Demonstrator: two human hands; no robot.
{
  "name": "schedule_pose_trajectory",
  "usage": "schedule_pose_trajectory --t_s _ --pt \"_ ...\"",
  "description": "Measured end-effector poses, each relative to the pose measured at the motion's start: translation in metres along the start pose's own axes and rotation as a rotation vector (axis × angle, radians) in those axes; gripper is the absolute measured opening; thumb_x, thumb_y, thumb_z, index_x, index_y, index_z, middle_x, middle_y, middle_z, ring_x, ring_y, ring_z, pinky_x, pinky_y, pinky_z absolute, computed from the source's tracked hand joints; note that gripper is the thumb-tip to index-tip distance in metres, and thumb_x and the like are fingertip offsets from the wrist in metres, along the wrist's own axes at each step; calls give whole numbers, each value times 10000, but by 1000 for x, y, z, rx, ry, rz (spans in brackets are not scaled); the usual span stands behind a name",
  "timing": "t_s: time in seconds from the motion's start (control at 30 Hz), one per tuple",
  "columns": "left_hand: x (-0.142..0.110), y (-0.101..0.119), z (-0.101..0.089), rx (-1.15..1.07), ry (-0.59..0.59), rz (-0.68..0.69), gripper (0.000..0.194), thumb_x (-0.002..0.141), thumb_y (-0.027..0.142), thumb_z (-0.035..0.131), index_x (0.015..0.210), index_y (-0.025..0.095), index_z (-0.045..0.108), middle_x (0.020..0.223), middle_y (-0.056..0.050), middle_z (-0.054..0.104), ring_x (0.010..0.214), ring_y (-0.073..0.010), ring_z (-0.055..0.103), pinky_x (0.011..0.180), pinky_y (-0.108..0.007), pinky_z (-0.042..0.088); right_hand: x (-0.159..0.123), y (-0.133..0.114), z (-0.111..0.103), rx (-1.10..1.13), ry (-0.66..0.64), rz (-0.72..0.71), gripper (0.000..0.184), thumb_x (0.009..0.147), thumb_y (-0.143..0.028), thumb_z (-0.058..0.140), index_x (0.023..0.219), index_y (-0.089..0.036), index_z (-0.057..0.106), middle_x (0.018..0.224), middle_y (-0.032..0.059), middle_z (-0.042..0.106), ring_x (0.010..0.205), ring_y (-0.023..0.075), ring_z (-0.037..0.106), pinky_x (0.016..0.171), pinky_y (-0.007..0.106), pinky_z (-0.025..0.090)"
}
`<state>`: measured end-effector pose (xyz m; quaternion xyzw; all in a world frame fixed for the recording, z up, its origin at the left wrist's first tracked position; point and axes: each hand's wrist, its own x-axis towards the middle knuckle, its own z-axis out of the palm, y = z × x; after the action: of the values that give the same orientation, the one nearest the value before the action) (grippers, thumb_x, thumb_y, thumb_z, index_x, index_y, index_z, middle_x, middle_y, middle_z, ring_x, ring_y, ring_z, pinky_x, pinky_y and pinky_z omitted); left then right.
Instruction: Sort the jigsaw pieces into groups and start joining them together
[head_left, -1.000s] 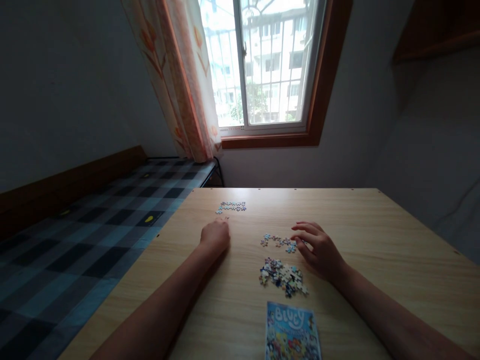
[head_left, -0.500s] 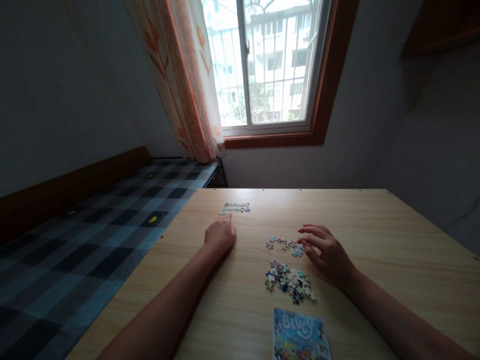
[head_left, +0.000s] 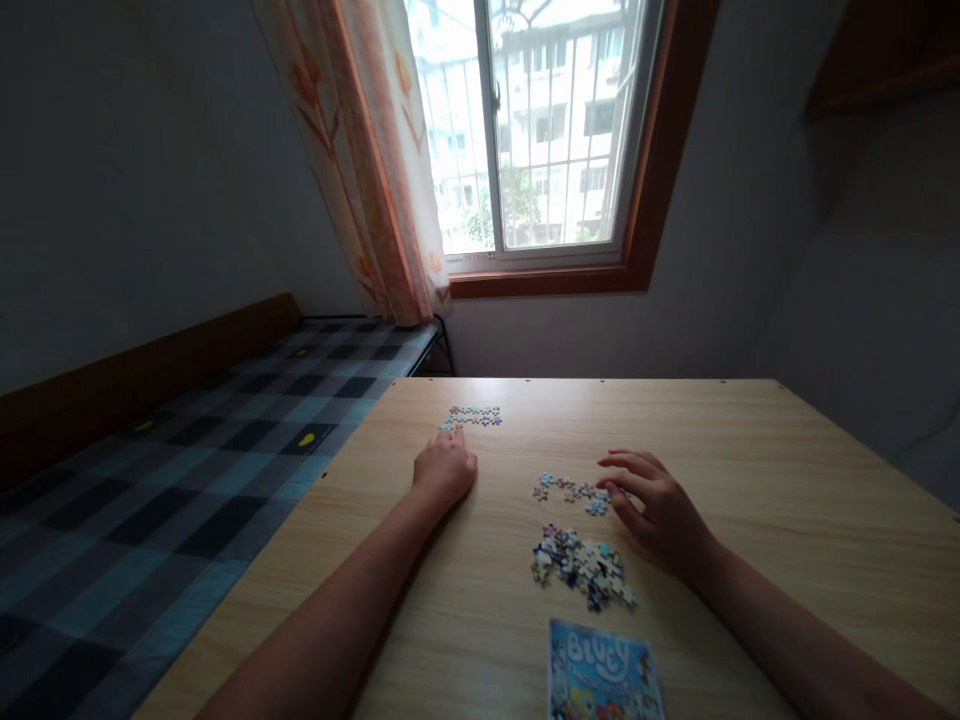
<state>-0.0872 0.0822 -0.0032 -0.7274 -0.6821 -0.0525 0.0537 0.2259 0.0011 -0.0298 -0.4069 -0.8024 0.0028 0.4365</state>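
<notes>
Only the head view to go on here, so take the main heap of jigsaw pieces (head_left: 583,565) as the middle of the clock. It sits loose and overlapping on the wooden tabletop (head_left: 787,500), with a sparse row of pieces (head_left: 570,490) at 12, some lined-up pieces (head_left: 476,415) around 11 and a blue Bluey picture sheet or box (head_left: 606,680) near 6. The left hand (head_left: 444,468) is at about 10, fingers bunched at the near edge of the lined-up pieces; can't tell if they're closed on a piece or just pressing down. The right hand (head_left: 660,510) is at 2, thumb and fingers slightly apart by the right end of the row, nothing visibly gripped. Handling-wise, they look like thin card: next to no weight, stiff enough to stay flat, but the knobs would probably bend or fray if forced. Flat on smooth wood they'd likely skate about, so a fingertip on top is good for sliding. For lifting, thumb and index on opposite edges of the body beats tugging a knob. The lined-up bits probably wouldn't survive a one-corner pick-up, so best to support them flat.
</notes>
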Motion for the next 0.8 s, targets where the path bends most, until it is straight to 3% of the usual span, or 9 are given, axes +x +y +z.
schedule_pose_trajectory --t_s 0.57,0.7,0.8 --pt "2 0 -3 -45 49 18 546 905 293 441 1421 122 496 1310 -173 582 1126 -279 586 928 -357 468 3 -2 -3 9 3 4 175 896 -198 556 893 -241 726 1072 87 709 1124 276 611 956 490 517" --pt "-2 5 -8 -186 117 273 384 930 302 449 1260 210 624 1226 -95 636 1031 -221 616 892 -324 468 4 -8 -4 14 -48 -52 148 865 -188 609 913 -255 731 1125 80 701 1174 279 587 976 498 503" --pt "-11 15 -12 -241 31 561 254 932 353 481 955 218 695 980 -57 690 846 -184 626 769 -298 467 3 -18 -4 -1 -131 -100 153 850 -206 650 955 -267 742 1228 79 673 1254 295 538 1011 532 471"
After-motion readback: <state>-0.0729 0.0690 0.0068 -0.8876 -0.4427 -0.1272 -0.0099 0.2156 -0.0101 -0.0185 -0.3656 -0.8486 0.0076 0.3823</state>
